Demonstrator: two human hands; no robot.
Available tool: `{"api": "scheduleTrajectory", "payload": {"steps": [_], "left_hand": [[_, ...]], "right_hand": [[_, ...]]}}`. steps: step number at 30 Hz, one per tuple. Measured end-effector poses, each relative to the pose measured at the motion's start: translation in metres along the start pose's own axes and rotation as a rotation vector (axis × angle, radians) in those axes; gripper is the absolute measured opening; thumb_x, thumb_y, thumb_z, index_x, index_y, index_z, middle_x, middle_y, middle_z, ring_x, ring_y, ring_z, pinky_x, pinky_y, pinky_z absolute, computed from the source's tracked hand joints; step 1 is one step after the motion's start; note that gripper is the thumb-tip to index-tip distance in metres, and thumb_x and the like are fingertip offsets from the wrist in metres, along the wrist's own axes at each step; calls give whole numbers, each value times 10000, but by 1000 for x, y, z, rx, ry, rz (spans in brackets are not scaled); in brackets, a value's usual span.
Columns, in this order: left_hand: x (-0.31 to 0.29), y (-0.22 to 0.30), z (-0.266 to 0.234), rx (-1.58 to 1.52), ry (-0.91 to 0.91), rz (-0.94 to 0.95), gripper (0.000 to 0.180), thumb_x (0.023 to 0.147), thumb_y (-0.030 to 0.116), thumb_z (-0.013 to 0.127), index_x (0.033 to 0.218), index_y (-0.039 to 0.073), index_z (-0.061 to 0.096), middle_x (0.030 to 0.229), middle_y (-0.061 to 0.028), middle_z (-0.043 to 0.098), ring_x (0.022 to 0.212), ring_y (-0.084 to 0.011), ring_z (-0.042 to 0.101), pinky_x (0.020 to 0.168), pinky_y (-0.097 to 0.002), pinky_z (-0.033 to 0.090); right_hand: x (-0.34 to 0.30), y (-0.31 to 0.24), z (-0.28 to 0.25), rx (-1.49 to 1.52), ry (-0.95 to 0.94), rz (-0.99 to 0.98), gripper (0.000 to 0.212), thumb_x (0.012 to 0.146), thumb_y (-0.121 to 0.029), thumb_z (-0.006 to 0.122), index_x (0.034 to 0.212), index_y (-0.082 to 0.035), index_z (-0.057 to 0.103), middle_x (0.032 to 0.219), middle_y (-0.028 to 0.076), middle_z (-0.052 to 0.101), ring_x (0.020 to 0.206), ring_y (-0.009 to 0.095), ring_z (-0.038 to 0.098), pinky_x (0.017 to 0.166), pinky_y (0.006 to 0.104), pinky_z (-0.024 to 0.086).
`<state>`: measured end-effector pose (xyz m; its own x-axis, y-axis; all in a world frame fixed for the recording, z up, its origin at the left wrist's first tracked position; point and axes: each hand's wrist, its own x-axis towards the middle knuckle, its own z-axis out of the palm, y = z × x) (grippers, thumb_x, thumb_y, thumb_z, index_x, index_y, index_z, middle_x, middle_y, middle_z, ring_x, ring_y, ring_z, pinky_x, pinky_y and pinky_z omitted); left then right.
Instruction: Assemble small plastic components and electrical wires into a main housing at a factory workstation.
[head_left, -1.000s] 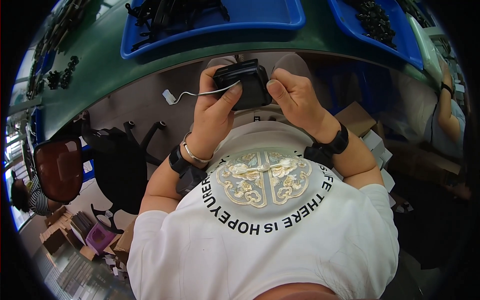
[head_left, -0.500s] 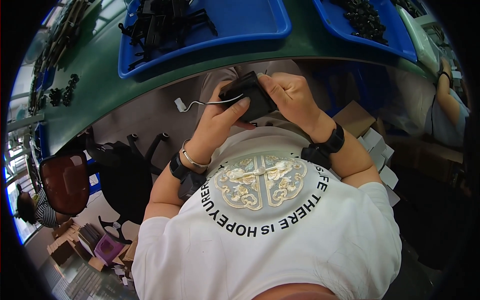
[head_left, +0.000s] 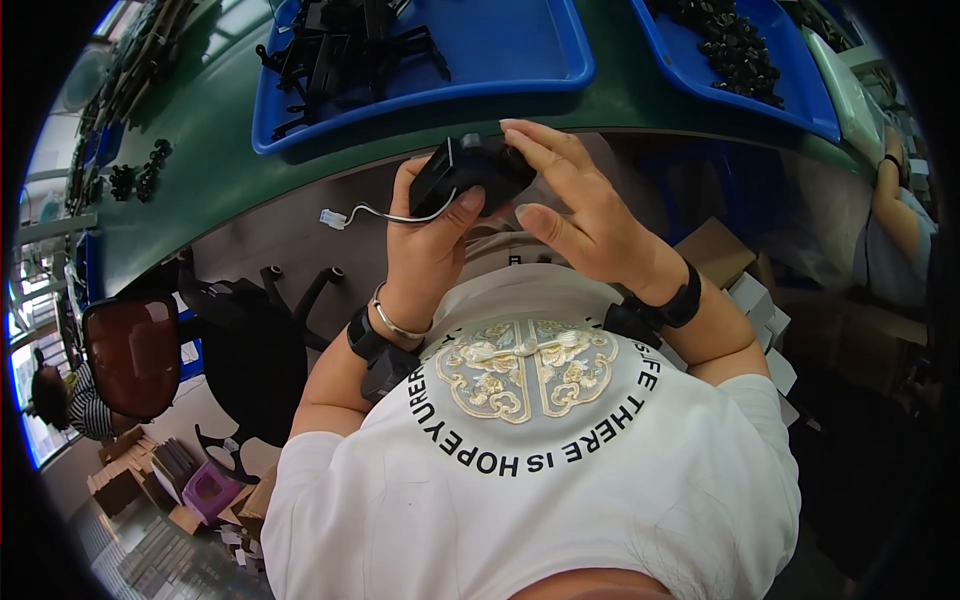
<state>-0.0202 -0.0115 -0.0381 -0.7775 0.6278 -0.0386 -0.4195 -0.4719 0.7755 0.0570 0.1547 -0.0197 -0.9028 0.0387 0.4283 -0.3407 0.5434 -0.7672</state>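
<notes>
Housing [head_left: 478, 172] clasped in left grip [head_left: 428, 245], near desk [head_left: 220, 140]; right grip [head_left: 590, 220] spread wide beside it, fingertip contact unclear. Support firmly from the left, keeping white cable [head_left: 385, 214] slack and unpinched.

I see two bare hands: one left hand [head_left: 428, 240] and one right hand [head_left: 592, 215]. There is one black box [head_left: 478, 180], one thin cord [head_left: 390, 216] and one white plug [head_left: 332, 218]. There are two black bands on the wrists, one left band [head_left: 366, 338] and one right band [head_left: 682, 300], and just one shiny bracelet [head_left: 393, 318]. There is one green table [head_left: 215, 150] with two blue trays, a left tray [head_left: 520, 45] and a right tray [head_left: 803, 85]. The big black parts [head_left: 360, 50] and the little black parts [head_left: 742, 60] are too piled up to count. I count one red-brown chair back [head_left: 131, 356], one purple thing [head_left: 211, 490] and two other people, one person on the left [head_left: 88, 405] and one person on the right [head_left: 898, 235].
</notes>
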Motion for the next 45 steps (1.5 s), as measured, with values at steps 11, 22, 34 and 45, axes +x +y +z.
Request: {"api": "scheduleTrajectory", "payload": {"steps": [11,22,34,45], "left_hand": [[3,3,3,-27,45,75,293,861,-5,558,1081,62,376,1047,-131,571,978,-236,596,810,-381,539],[4,2,-3,-32,85,83,296,855,20,585,1054,61,369,1005,-122,587,923,-231,616,794,-341,538],[6,0,-4,2,105,127,293,857,14,579,1059,55,371,1017,-127,591,923,-220,618,770,-326,535],[5,-2,-4,14,98,125,292,848,0,587,1049,45,381,1005,-115,583,924,-198,611,782,-322,539]], "right_hand": [[6,-4,-12,-17,-89,-23,546,911,-442,451,1249,-15,501,1436,198,257,1303,311,262,1044,388,228],[12,-10,-12,119,-272,-255,573,910,-443,451,1282,-8,465,1429,195,282,1302,287,267,1044,385,222],[13,-2,0,-8,-157,-132,557,907,-405,480,1316,-29,435,1426,187,296,1299,312,263,1054,393,206],[12,5,4,-69,-141,-65,623,910,-445,451,1341,-1,379,1445,194,247,1311,317,248,1067,380,170]]}}
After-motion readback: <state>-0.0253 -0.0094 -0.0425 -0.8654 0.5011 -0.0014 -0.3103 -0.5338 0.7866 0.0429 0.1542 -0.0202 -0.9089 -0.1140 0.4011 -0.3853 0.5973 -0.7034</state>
